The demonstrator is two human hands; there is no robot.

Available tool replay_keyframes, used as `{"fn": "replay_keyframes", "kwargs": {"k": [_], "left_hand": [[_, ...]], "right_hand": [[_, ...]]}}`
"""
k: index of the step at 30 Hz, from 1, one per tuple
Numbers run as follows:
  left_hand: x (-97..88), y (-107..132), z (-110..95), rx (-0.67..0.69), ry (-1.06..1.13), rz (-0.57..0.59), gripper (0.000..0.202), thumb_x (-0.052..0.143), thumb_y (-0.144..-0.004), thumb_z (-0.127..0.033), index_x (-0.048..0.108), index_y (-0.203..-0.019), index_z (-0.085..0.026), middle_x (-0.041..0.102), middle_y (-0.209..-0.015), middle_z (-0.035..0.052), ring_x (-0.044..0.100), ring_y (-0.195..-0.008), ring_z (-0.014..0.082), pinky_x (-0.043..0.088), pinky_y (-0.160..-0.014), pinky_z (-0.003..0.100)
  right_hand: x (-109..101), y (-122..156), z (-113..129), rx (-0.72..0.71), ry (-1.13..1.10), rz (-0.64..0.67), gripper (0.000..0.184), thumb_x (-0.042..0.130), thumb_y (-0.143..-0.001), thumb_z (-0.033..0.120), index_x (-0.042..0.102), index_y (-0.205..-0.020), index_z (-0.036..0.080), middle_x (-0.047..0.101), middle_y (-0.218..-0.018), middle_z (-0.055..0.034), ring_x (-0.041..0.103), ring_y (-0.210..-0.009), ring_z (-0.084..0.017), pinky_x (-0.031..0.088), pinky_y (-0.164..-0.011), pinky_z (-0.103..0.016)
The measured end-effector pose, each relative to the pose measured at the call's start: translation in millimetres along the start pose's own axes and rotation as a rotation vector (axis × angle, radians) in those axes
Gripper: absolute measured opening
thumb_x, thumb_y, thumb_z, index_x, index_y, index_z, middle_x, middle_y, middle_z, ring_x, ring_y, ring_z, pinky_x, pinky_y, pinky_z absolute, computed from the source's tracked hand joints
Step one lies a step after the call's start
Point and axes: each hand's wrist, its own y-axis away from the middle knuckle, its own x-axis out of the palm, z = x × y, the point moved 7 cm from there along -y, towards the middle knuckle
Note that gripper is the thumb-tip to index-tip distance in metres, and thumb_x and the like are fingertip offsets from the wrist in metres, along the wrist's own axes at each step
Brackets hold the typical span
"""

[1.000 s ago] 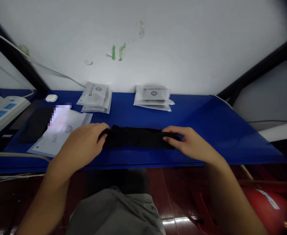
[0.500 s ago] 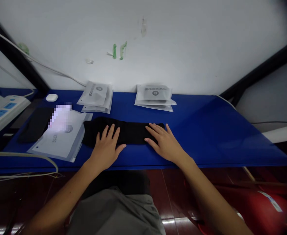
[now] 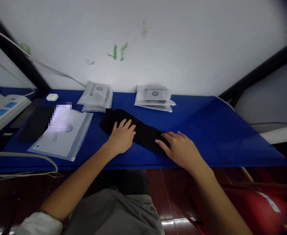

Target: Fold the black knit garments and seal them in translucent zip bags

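Black fabric piece (image 3: 147, 133) lies slantwise on the counter (image 3: 214, 130), between both hands and the rear bags. Left hand (image 3: 121, 138): grip wide, fingers spread on top, probably to keep it flat. Right hand (image 3: 182, 148) sits on the near right end, likely steadying it; can't tell if that grip pinches. Rear-left bags (image 3: 94, 94) and rear-middle bags (image 3: 154, 94) stacked by the wall (image 3: 182, 49), presumably for working room. Front bag (image 3: 65, 143) lies flat. Contents: can't tell.
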Motion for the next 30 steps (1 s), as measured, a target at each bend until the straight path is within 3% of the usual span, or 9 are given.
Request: {"fn": "replay_keyframes", "kwargs": {"k": [4, 9, 16, 22, 25, 30], "left_hand": [[0.3, -23.3, -0.6, 0.010, -0.013, 0.020, 0.044, 0.029, -0.098, -0.025, 0.047, -0.137, -0.015, 0.033, -0.153, 0.0129, 0.023, -0.143, 0.0321, 0.019, -0.113, 0.060], [1.4, -29.6, 0.6, 0.032, -0.032, 0.033, 0.045, 0.033, -0.097, -0.025, 0.044, -0.139, -0.014, 0.032, -0.153, 0.0137, 0.026, -0.141, 0.0326, 0.023, -0.113, 0.057], [-12.0, -8.4, 6.7, 0.001, -0.134, -0.040, 0.043, 0.036, -0.097, -0.032, 0.049, -0.134, -0.015, 0.049, -0.141, 0.0132, 0.046, -0.125, 0.0329, 0.047, -0.092, 0.048], [-19.8, 15.8, 13.7, -0.116, -0.229, -0.064, 0.046, 0.032, -0.097, -0.040, 0.054, -0.128, -0.014, 0.060, -0.121, 0.0150, 0.055, -0.107, 0.0330, 0.051, -0.077, 0.043], [-20.2, 23.5, 20.3, -0.162, -0.230, -0.063, 0.047, 0.033, -0.097, -0.040, 0.051, -0.132, -0.014, 0.058, -0.124, 0.0153, 0.055, -0.109, 0.0332, 0.051, -0.079, 0.042], [-18.9, 28.1, 27.8, -0.159, -0.239, -0.114, 0.049, 0.036, -0.097, -0.039, 0.047, -0.135, -0.011, 0.056, -0.129, 0.0156, 0.054, -0.111, 0.0332, 0.050, -0.082, 0.043]], "right_hand": [[-4.8, 7.3, 5.3, 0.017, -0.003, 0.036, 0.043, 0.039, -0.096, 0.047, 0.068, -0.101, 0.016, 0.071, -0.097, -0.0109, 0.068, -0.081, -0.025, 0.051, -0.077, -0.039], [-8.1, 9.6, 13.9, -0.017, -0.039, 0.028, 0.042, 0.038, -0.097, 0.046, 0.068, -0.101, 0.016, 0.070, -0.096, -0.0108, 0.067, -0.081, -0.023, 0.050, -0.076, -0.038], [1.8, 9.5, 5.4, -0.047, -0.089, -0.046, 0.039, 0.045, -0.094, 0.042, 0.065, -0.115, 0.016, 0.068, -0.114, -0.0123, 0.064, -0.101, -0.028, 0.044, -0.097, -0.049], [16.0, -8.4, -9.6, -0.008, -0.090, -0.127, 0.046, 0.042, -0.094, 0.041, 0.054, -0.130, 0.016, 0.051, -0.140, -0.0147, 0.041, -0.133, -0.034, 0.031, -0.107, -0.060], [16.1, -16.9, -15.6, 0.082, -0.087, -0.173, 0.052, 0.042, -0.093, 0.043, 0.048, -0.136, 0.013, 0.046, -0.143, -0.0190, 0.042, -0.131, -0.035, 0.033, -0.106, -0.059], [10.6, -16.3, -22.8, 0.234, -0.126, -0.259, 0.056, 0.043, -0.092, 0.044, 0.043, -0.137, 0.010, 0.056, -0.130, -0.0211, 0.055, -0.115, -0.035, 0.045, -0.092, -0.051]]}}
